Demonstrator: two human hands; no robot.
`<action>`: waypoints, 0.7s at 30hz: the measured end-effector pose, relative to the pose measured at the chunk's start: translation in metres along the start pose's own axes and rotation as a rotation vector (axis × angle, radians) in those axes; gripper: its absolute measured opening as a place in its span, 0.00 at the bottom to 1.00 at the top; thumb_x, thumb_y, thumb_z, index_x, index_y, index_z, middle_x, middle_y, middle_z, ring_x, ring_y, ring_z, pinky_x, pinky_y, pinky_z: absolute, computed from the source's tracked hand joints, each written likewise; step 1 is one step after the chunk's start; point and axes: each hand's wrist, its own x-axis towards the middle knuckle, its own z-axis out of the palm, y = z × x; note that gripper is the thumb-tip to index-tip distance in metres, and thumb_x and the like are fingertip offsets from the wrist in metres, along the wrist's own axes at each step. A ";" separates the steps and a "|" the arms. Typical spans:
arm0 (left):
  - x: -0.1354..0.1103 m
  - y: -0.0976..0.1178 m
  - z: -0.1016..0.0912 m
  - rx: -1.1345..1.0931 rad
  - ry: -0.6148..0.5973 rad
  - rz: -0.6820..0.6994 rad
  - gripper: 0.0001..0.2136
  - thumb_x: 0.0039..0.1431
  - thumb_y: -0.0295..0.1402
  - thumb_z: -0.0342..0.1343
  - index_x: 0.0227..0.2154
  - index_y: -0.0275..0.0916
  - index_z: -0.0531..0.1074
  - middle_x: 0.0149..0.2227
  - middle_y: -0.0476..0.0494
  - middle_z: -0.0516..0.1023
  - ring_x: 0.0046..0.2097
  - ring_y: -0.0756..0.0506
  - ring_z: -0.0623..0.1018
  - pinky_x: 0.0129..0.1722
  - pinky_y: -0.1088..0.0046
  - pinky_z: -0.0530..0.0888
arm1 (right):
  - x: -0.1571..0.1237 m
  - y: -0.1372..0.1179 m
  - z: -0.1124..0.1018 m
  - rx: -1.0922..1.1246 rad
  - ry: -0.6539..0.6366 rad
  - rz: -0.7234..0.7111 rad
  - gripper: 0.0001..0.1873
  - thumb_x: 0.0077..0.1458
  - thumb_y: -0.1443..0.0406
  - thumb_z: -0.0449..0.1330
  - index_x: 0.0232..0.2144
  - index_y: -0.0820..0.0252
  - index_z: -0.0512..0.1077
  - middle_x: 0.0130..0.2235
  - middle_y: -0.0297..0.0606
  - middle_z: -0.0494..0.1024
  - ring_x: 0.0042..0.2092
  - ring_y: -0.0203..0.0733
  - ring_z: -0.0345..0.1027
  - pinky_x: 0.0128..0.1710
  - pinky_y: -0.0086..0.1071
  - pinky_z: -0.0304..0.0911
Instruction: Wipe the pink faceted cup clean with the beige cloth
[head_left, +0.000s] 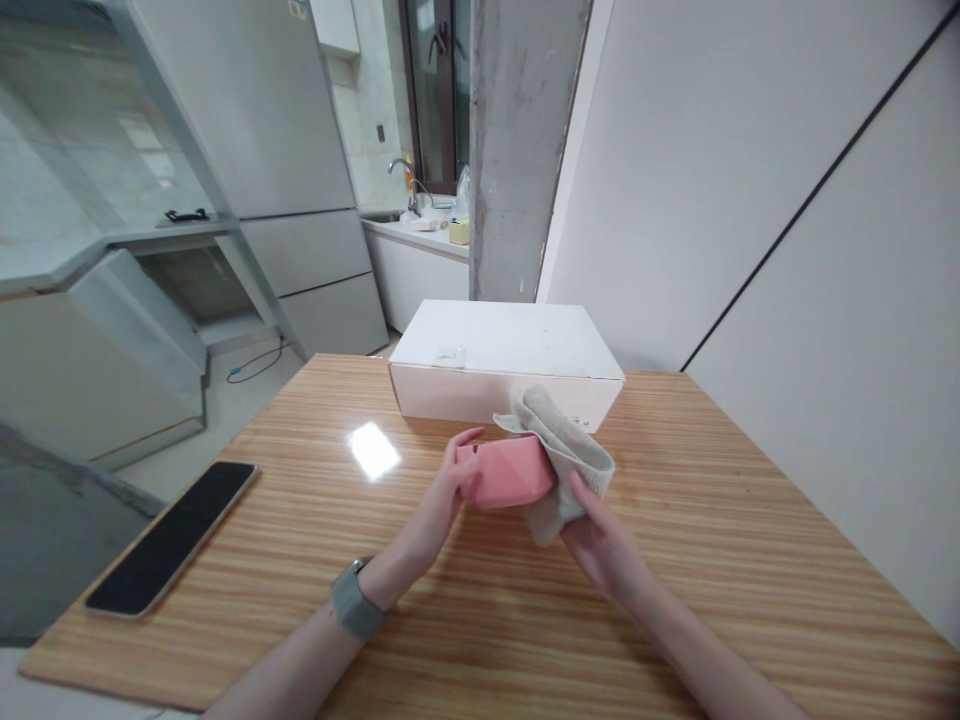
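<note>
My left hand [442,500] grips the left end of a pink box-like object [508,472], fingers curled round it, just above the wooden table [480,610]. A grey-beige cloth [561,455] is draped over the pink object's right end. My right hand [604,545] holds that cloth from below and presses it against the object. A grey watch sits on my left wrist.
A white cardboard box [504,360] lies right behind the hands. A dark phone [174,535] rests near the table's left edge. White walls close the right side. Beyond the table are a fridge, a concrete pillar and a counter with a sink.
</note>
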 end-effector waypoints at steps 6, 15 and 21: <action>0.004 0.005 -0.012 0.083 -0.100 0.024 0.31 0.55 0.41 0.58 0.62 0.40 0.60 0.54 0.38 0.74 0.58 0.37 0.69 0.57 0.62 0.63 | 0.000 -0.017 0.006 0.025 -0.068 -0.002 0.22 0.51 0.56 0.67 0.49 0.51 0.76 0.53 0.35 0.78 0.60 0.52 0.64 0.63 0.45 0.54; -0.007 0.010 0.002 0.137 -0.134 0.022 0.40 0.40 0.42 0.70 0.58 0.40 0.64 0.53 0.34 0.75 0.54 0.34 0.74 0.50 0.62 0.70 | 0.004 -0.012 0.012 0.047 0.066 0.055 0.20 0.49 0.51 0.67 0.41 0.53 0.78 0.47 0.36 0.82 0.57 0.53 0.69 0.60 0.46 0.60; -0.006 0.004 0.000 0.084 -0.043 -0.008 0.39 0.41 0.41 0.70 0.57 0.41 0.62 0.47 0.38 0.77 0.45 0.40 0.76 0.42 0.67 0.73 | 0.001 -0.005 0.016 0.051 -0.012 0.070 0.24 0.49 0.45 0.64 0.42 0.52 0.79 0.49 0.36 0.81 0.59 0.52 0.66 0.63 0.46 0.56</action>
